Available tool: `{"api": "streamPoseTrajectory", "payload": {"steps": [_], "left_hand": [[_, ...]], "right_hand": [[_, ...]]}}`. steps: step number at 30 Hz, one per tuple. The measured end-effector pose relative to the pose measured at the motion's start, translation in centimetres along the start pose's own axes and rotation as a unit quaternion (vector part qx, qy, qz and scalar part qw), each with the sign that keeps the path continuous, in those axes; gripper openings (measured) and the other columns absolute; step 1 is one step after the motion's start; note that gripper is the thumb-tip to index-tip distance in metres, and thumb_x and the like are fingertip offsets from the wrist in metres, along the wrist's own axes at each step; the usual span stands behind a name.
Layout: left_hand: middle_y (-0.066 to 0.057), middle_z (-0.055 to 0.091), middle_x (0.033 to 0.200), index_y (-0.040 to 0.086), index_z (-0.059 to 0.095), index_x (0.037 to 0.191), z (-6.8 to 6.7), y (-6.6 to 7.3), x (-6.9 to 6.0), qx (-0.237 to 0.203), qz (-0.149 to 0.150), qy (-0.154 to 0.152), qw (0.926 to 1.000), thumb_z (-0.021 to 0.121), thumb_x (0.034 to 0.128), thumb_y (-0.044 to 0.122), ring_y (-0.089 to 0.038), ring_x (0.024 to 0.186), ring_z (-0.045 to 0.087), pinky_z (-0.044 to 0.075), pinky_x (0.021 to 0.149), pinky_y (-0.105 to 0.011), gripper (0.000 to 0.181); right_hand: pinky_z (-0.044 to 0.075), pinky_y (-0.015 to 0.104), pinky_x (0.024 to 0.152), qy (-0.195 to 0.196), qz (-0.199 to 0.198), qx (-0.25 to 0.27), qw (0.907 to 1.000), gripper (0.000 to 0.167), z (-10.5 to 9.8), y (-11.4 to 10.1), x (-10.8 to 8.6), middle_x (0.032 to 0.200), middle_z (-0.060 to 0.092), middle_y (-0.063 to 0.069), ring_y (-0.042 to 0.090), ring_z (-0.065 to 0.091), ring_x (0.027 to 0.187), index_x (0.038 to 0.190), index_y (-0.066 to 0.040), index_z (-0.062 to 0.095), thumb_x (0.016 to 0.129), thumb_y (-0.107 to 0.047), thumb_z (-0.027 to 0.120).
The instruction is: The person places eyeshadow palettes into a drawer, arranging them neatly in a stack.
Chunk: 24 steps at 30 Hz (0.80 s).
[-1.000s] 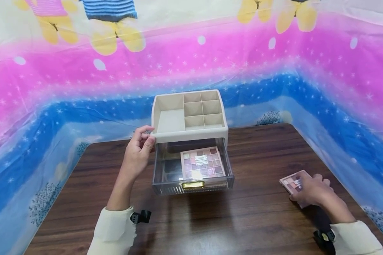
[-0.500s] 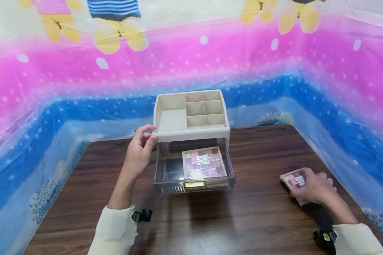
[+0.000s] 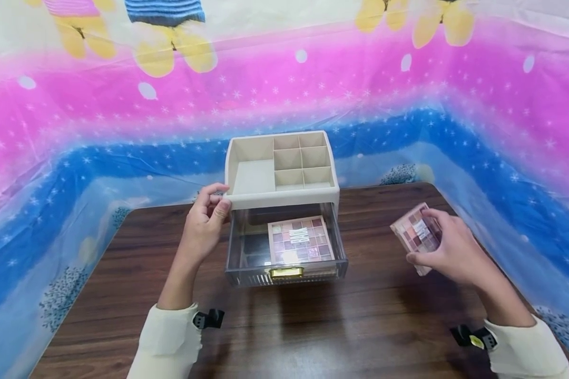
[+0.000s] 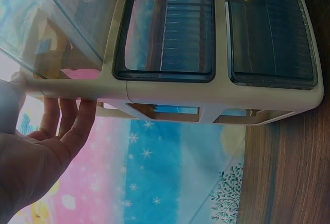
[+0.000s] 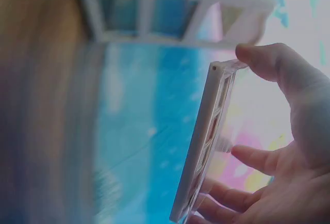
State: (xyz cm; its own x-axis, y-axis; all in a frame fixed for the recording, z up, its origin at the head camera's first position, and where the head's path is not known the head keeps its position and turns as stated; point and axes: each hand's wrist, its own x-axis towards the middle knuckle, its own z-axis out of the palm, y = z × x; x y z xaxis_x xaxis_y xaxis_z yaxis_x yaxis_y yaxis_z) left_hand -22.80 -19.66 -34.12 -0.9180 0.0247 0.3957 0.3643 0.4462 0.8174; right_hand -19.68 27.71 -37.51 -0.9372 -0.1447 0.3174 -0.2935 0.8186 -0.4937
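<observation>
A cream organizer (image 3: pixel 284 199) stands at the table's back middle, its clear top drawer (image 3: pixel 251 275) pulled out. Inside that drawer lies an eyeshadow palette (image 3: pixel 282 237) with a lettered lid. My left hand (image 3: pixel 200 231) grips the organizer's upper left front corner, thumb in front and fingers along the side; in the left wrist view these fingers (image 4: pixel 78 126) curl at its frame. On the right, my right hand (image 3: pixel 460 255) holds a second eyeshadow palette (image 3: pixel 411 234) by its edges, tilted above the table. From the right wrist, this palette (image 5: pixel 203 141) appears edge-on between thumb and fingers.
Two lower drawers (image 4: pixel 170 33) of the organizer are closed. Its top has one large compartment (image 3: pixel 255 176) and several small ones. The dark wooden table (image 3: pixel 374 326) ends at a patterned cloth backdrop (image 3: pixel 275 100) behind and at both sides.
My right hand has lifted the second palette off the right side of the table and brought it up, slightly left toward the organizer. The left hand keeps its grip on the corner.
</observation>
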Motion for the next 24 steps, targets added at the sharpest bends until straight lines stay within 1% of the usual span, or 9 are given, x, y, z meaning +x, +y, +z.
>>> {"api": "streamPoseTrajectory", "payload": {"steps": [3, 5, 8, 11, 13, 17, 21, 24], "left_hand": [[-0.018, 0.063, 0.117, 0.010, 0.048, 0.141, -0.1, 0.1, 0.0, 0.002, 0.001, 0.001, 1.0000, 0.049, 0.1085, 0.026, -0.009, 0.096, 0.060, 0.055, 0.084, -0.019, 0.037], [-0.018, 0.063, 0.117, 0.010, 0.048, 0.141, -0.1, 0.2, 0.0, 0.004, 0.000, 0.001, 1.0000, 0.048, 0.1086, 0.027, -0.010, 0.096, 0.060, 0.055, 0.083, -0.018, 0.037], [-0.019, 0.063, 0.117, 0.010, 0.047, 0.142, 0.0, 0.1, 0.0, 0.004, -0.001, 0.000, 1.0000, 0.048, 0.1086, 0.027, -0.011, 0.096, 0.060, 0.058, 0.086, -0.026, 0.037], [-0.019, 0.063, 0.117, 0.010, 0.048, 0.142, 0.1, 0.0, 0.0, 0.005, -0.003, 0.001, 1.0000, 0.048, 0.1086, 0.027, -0.012, 0.096, 0.060, 0.059, 0.089, -0.036, 0.037], [-0.019, 0.064, 0.117, 0.010, 0.048, 0.142, 0.1, 0.0, 0.0, 0.004, -0.004, 0.001, 1.0000, 0.048, 0.1085, 0.028, -0.013, 0.096, 0.060, 0.059, 0.090, -0.039, 0.037], [-0.019, 0.063, 0.117, 0.011, 0.047, 0.142, 0.2, -0.1, 0.0, 0.001, -0.005, -0.002, 1.0000, 0.048, 0.1086, 0.028, -0.016, 0.097, 0.060, 0.059, 0.091, -0.043, 0.038], [-0.019, 0.063, 0.116, 0.011, 0.047, 0.142, 0.1, -0.1, 0.0, 0.000, -0.004, -0.003, 1.0000, 0.048, 0.1085, 0.029, -0.018, 0.097, 0.060, 0.058, 0.092, -0.050, 0.038], [-0.020, 0.063, 0.116, 0.011, 0.048, 0.141, 0.1, 0.0, 0.0, 0.000, -0.001, -0.001, 1.0000, 0.048, 0.1085, 0.028, -0.019, 0.097, 0.060, 0.058, 0.092, -0.051, 0.037]], "right_hand": [[0.043, 0.035, 0.074, 0.005, -0.028, 0.031, 0.9991, 0.099, -0.9, -2.7, 0.7, 0.123, 0.051, 0.027, 0.035, 0.048, 0.104, 0.147, -0.001, 0.042, 0.066, -0.025, 0.095], [0.046, 0.035, 0.074, 0.004, -0.045, 0.050, 0.9977, 0.100, -1.4, -4.4, 1.2, 0.127, 0.048, 0.026, 0.034, 0.047, 0.105, 0.149, -0.004, 0.041, 0.067, -0.023, 0.095], [0.048, 0.038, 0.078, -0.011, -0.064, 0.077, 0.9949, 0.102, -2.0, -7.0, 1.9, 0.133, 0.044, 0.023, 0.032, 0.047, 0.109, 0.153, -0.009, 0.038, 0.069, -0.024, 0.094], [0.051, 0.045, 0.088, -0.030, -0.083, 0.103, 0.9908, 0.101, -2.2, -9.4, 2.5, 0.137, 0.044, 0.018, 0.031, 0.048, 0.115, 0.154, -0.013, 0.037, 0.071, -0.023, 0.094], [0.051, 0.050, 0.093, -0.043, -0.094, 0.121, 0.9873, 0.101, -2.2, -10.7, 2.9, 0.139, 0.044, 0.015, 0.030, 0.049, 0.118, 0.153, -0.015, 0.037, 0.070, -0.021, 0.094], [0.052, 0.050, 0.094, -0.058, -0.118, 0.132, 0.9826, 0.103, -2.0, -12.9, 3.4, 0.141, 0.043, 0.011, 0.027, 0.048, 0.120, 0.153, -0.017, 0.037, 0.068, -0.017, 0.095], [0.052, 0.048, 0.094, -0.073, -0.139, 0.134, 0.9784, 0.106, -1.6, -14.4, 3.8, 0.147, 0.041, 0.010, 0.025, 0.047, 0.122, 0.154, -0.019, 0.037, 0.066, -0.017, 0.095], [0.052, 0.048, 0.096, -0.083, -0.155, 0.138, 0.9747, 0.107, -1.2, -15.4, 4.1, 0.150, 0.038, 0.009, 0.025, 0.046, 0.123, 0.154, -0.020, 0.036, 0.066, -0.018, 0.096]]}}
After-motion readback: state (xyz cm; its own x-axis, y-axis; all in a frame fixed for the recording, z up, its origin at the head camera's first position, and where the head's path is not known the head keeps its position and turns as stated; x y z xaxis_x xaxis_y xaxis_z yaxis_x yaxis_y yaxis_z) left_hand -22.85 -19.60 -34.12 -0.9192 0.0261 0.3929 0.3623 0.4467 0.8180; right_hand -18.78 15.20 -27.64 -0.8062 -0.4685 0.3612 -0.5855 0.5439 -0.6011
